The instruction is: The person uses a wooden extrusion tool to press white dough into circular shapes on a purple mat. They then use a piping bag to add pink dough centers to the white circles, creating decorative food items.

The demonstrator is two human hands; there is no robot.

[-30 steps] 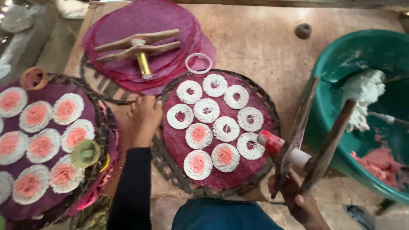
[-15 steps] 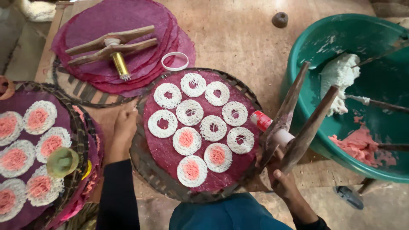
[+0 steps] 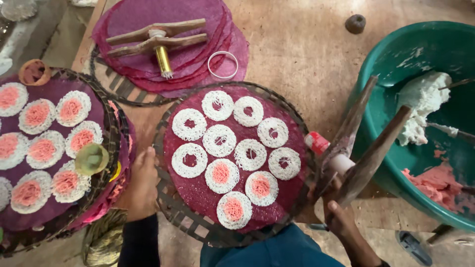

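A round woven tray (image 3: 170, 207) lined with a purple cloth (image 3: 198, 190) lies in front of me, carrying several white noodle rings; three near ones have pink centres (image 3: 233, 208). My left hand (image 3: 141, 185) grips the tray's left rim. My right hand (image 3: 341, 210) holds a wooden two-handled press (image 3: 366, 148) with a red-and-white barrel (image 3: 324, 148), tilted over the tray's right edge.
A second filled tray (image 3: 106, 148) sits at left with small cups on it. A stack of purple cloths (image 3: 198, 64) at the back holds another wooden press (image 3: 156, 39) and a white ring (image 3: 222, 64). A green tub (image 3: 391, 99) at right contains white and pink dough.
The view has shifted so the trays appear further left. My left hand stays on the rim, and the press in my right hand remains by the tray's right edge.
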